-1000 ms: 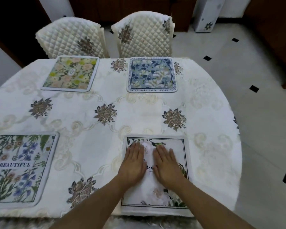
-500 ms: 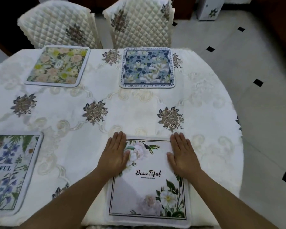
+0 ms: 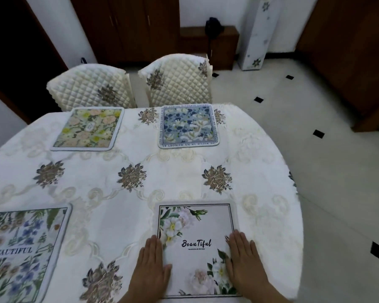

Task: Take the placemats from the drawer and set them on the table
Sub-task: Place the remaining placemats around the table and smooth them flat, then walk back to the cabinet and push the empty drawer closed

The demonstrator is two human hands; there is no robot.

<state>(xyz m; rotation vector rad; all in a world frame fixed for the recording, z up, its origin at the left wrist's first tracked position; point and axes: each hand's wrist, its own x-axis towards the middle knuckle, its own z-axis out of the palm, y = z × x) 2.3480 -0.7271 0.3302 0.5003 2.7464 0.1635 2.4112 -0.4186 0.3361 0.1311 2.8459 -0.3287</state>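
A white placemat (image 3: pixel 197 241) with pale flowers and the word "Beautiful" lies flat at the near edge of the table (image 3: pixel 140 193). My left hand (image 3: pixel 151 265) rests flat on its left edge, fingers together. My right hand (image 3: pixel 244 261) lies flat on its right edge. Neither hand grips anything. A blue-and-green floral placemat (image 3: pixel 24 250) lies at the near left. A yellow-green floral placemat (image 3: pixel 89 129) and a blue floral placemat (image 3: pixel 188 125) lie at the far side.
The round table wears a white embroidered cloth. Two quilted cream chairs (image 3: pixel 92 88) (image 3: pixel 179 79) stand behind it. Tiled floor (image 3: pixel 326 171) opens to the right; dark wooden cabinets (image 3: pixel 127 25) line the far wall.
Both hands slid apart from the mat's middle to its side edges, then back toward me along those edges. The view has tilted up.
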